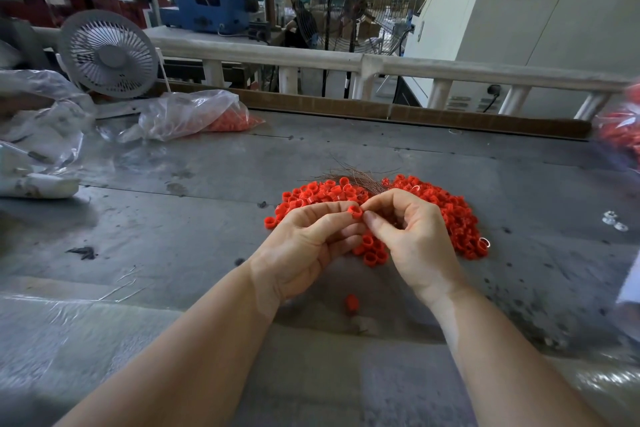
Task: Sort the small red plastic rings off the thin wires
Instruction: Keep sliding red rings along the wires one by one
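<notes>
A heap of small red plastic rings (pixel 446 208) lies spread on the grey table (pixel 207 184), with a bundle of thin brown wires (pixel 360 175) at its far edge. Above the heap, my left hand (pixel 308 243) pinches one red ring (pixel 355 211) between thumb and fingertips. My right hand (pixel 412 236) meets it from the right, its thumb and forefinger pinching at the same ring. Whether a wire runs through this ring is too fine to tell. A single red ring (pixel 350 302) lies on the table below my wrists.
A clear bag with red rings (pixel 207 113) lies at the back left beside a small grey desk fan (pixel 109 54). Crumpled plastic (pixel 38 121) covers the left edge. Another bag of red rings (pixel 623 128) sits at the right edge. A cardboard strip (pixel 381 107) borders the table's back.
</notes>
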Available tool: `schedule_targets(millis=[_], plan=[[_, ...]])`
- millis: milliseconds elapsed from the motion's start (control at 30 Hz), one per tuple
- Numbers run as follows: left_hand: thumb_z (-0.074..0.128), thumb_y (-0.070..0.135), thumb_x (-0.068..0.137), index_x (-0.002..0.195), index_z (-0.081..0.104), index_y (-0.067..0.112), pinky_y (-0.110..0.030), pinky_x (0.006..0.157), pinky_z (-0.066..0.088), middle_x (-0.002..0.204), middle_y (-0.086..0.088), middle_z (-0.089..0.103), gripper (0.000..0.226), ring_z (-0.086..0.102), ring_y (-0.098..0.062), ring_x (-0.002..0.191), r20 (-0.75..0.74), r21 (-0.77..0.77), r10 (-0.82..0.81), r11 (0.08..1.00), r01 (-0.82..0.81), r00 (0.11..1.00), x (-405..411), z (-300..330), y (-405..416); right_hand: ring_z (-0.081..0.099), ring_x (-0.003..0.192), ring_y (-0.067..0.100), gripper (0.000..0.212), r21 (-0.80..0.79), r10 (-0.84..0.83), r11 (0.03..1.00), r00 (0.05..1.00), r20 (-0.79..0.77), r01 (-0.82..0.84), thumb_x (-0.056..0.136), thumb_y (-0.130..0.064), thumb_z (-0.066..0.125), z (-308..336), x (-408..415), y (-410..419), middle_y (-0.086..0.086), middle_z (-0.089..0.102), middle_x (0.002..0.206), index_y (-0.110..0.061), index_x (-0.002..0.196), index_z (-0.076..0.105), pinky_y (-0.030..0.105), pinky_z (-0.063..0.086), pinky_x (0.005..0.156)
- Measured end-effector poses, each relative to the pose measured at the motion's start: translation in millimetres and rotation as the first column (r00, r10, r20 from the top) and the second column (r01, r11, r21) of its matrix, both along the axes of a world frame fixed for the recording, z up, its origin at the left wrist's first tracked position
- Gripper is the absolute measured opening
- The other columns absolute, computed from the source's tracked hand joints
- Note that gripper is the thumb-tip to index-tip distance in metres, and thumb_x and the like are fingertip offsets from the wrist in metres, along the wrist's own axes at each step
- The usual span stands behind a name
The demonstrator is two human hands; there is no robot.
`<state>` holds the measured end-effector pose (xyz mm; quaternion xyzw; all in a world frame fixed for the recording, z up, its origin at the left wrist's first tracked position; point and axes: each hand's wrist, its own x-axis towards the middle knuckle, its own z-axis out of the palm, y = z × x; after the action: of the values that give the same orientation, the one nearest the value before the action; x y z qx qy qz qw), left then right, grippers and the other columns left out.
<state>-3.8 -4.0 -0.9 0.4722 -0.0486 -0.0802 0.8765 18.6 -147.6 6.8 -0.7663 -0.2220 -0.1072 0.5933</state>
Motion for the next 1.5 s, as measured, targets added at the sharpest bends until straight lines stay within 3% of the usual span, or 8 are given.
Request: schedule_targets(millis=[133,333,500,600,733,833,1133,1500], plan=[[0.069,0.016,0.066,0.077,0.075,0.013,-0.019,0.064,0.055,0.071,-0.003,0.068,0.013,0.066,-0.007,0.067,0.017,0.006,-0.011,1.000,0.011,1.000,0.1,-0.2,0.8,0.060,0.068,0.007,0.012,0.020,0.017,1.000,1.000,-0.019,-0.016,0.083,-0.003,0.065,-0.1,1.3,-0.8,-0.002,0.066,0.071,-0.013,0.077,0.067,0.017,0.048,0.065],[0.066,0.013,0.070,0.082,0.071,0.009,-0.022,0.063,0.055,0.072,-0.005,0.067,0.014,0.065,-0.009,0.066,0.014,0.005,0.006,1.000,-0.006,1.000,1.0,-1.7,1.7,0.056,0.062,-0.004,0.014,-0.017,0.003,1.000,1.000,0.025,-0.003,0.081,-0.004,0.067,0.6,-0.7,0.2,-0.009,0.064,0.065,-0.015,0.073,0.068,0.008,0.041,0.062],[0.063,0.013,0.071,0.090,0.064,0.006,-0.023,0.064,0.056,0.071,-0.004,0.065,0.020,0.065,-0.009,0.065,-0.009,-0.020,0.033,0.999,-0.033,0.999,1.4,0.0,2.2,0.057,0.068,-0.005,0.013,-0.094,-0.064,0.993,0.993,0.104,0.074,0.081,-0.001,0.068,-0.5,-1.5,0.7,-0.005,0.067,0.075,-0.014,0.079,0.070,0.005,0.039,0.063],[0.063,0.012,0.070,0.088,0.064,0.007,-0.021,0.061,0.055,0.068,-0.003,0.065,0.019,0.064,-0.009,0.062,-0.026,-0.038,0.061,0.997,-0.062,0.998,1.2,1.1,2.4,0.059,0.075,0.005,0.015,-0.153,-0.073,0.983,0.981,0.180,0.102,0.080,0.000,0.068,-1.4,-2.5,1.3,-0.002,0.067,0.078,-0.014,0.081,0.071,0.015,0.043,0.072],[0.063,0.013,0.068,0.085,0.064,0.007,-0.018,0.057,0.053,0.064,-0.001,0.065,0.018,0.064,-0.006,0.060,-0.029,-0.014,0.078,0.997,-0.078,0.997,0.6,1.8,2.2,0.059,0.074,0.022,0.009,-0.284,-0.105,0.924,0.884,0.456,0.256,0.077,-0.001,0.069,-2.2,-3.5,1.9,0.001,0.064,0.073,-0.009,0.080,0.071,0.041,0.048,0.071],[0.064,0.014,0.066,0.082,0.065,0.008,-0.017,0.056,0.053,0.064,-0.002,0.065,0.017,0.064,-0.007,0.059,-0.033,-0.014,0.089,0.996,-0.090,0.995,1.1,2.0,1.8,0.058,0.073,0.022,0.009,-0.333,-0.113,0.880,0.831,0.546,0.338,0.077,-0.005,0.064,-2.6,-5.0,1.7,0.001,0.063,0.072,-0.010,0.080,0.071,0.037,0.044,0.072],[0.051,0.004,0.087,0.091,0.062,0.005,-0.020,0.062,0.056,0.069,-0.004,0.068,0.012,0.068,-0.010,0.064,-0.098,-0.115,0.128,0.984,-0.139,0.987,2.9,1.9,1.7,0.059,0.078,0.022,0.011,-0.324,-0.130,0.889,0.858,0.498,0.323,0.077,-0.004,0.067,-3.2,-5.6,1.5,-0.002,0.066,0.078,-0.012,0.083,0.070,0.039,0.045,0.075],[0.047,0.000,0.090,0.090,0.059,0.001,-0.021,0.066,0.057,0.069,-0.008,0.069,0.013,0.067,-0.011,0.063,-0.119,-0.197,0.138,0.967,-0.160,0.983,3.8,3.0,-0.4,0.060,0.076,0.023,0.008,-0.321,-0.109,0.893,0.843,0.526,0.315,0.078,-0.005,0.064,-3.7,-6.2,1.4,0.000,0.066,0.078,-0.010,0.080,0.070,0.042,0.047,0.073]])
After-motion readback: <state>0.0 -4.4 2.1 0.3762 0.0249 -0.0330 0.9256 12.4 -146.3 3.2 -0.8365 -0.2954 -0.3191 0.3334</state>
